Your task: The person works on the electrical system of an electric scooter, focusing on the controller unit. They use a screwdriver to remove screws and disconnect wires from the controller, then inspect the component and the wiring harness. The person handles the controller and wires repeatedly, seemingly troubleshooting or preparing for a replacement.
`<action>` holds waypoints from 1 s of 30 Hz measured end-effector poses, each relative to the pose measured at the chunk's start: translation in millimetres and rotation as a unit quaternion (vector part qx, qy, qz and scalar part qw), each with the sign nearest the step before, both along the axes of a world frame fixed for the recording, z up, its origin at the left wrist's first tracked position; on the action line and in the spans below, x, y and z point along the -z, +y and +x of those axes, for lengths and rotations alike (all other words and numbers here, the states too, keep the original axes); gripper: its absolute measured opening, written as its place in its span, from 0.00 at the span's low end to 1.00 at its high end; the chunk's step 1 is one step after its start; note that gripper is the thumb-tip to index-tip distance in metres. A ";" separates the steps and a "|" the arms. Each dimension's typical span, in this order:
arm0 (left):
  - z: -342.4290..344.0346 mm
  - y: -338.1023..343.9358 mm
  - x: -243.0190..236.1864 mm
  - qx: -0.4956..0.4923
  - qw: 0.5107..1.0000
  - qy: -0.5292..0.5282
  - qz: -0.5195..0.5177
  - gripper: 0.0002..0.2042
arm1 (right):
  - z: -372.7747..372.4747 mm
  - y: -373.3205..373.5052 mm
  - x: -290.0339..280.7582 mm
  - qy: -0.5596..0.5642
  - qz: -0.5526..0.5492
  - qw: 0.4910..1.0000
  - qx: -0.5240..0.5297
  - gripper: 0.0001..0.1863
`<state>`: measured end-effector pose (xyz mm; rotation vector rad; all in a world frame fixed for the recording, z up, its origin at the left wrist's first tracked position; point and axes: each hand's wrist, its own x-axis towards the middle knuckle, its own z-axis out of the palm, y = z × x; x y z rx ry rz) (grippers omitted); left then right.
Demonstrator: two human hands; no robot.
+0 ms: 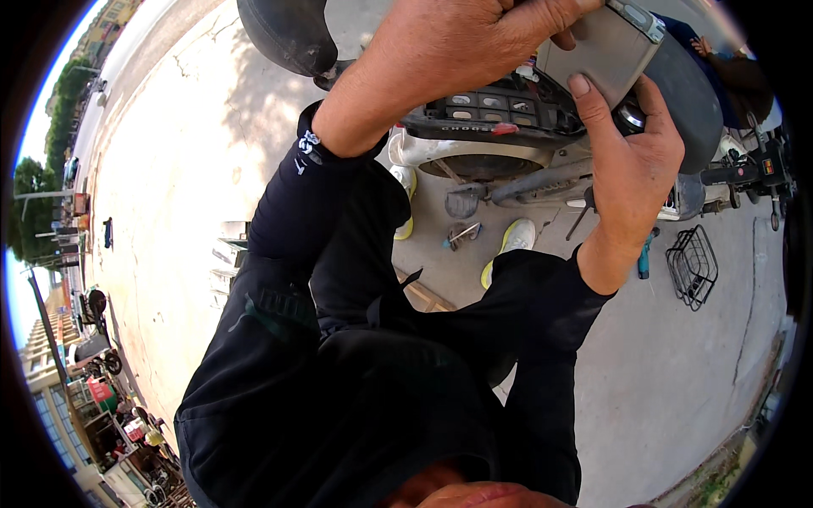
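Grey box (pixel 605 51) clamped from above by left hand (pixel 457 51), right hand (pixel 631 161) gripping its lower edge

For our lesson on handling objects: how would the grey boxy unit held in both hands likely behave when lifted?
The grey boxy unit looks rigid, with flat faces and straight edges. Probably fairly heavy: both the left hand and right hand grip it. Its smooth casing might slip.

Scooter body (pixel 474 157) and wire basket (pixel 693 267) are blocking the far side; bare concrete (pixel 169 169) is lying open leftward.
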<state>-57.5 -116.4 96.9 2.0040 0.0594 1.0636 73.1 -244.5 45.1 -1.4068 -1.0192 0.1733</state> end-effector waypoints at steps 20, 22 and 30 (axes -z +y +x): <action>-94.7 -57.3 37.7 -0.197 0.972 0.028 0.127 0.12 | -17.0 -41.3 -18.8 -0.277 -0.096 0.949 -0.117 0.21; -122.4 -71.7 70.1 -0.241 0.961 0.081 0.110 0.13 | -24.1 -42.5 -5.5 -0.337 -0.142 0.916 -0.166 0.23; -149.8 -99.6 119.6 -0.263 0.953 0.146 -0.035 0.12 | -48.8 -46.4 61.2 -0.474 -0.115 0.867 -0.102 0.30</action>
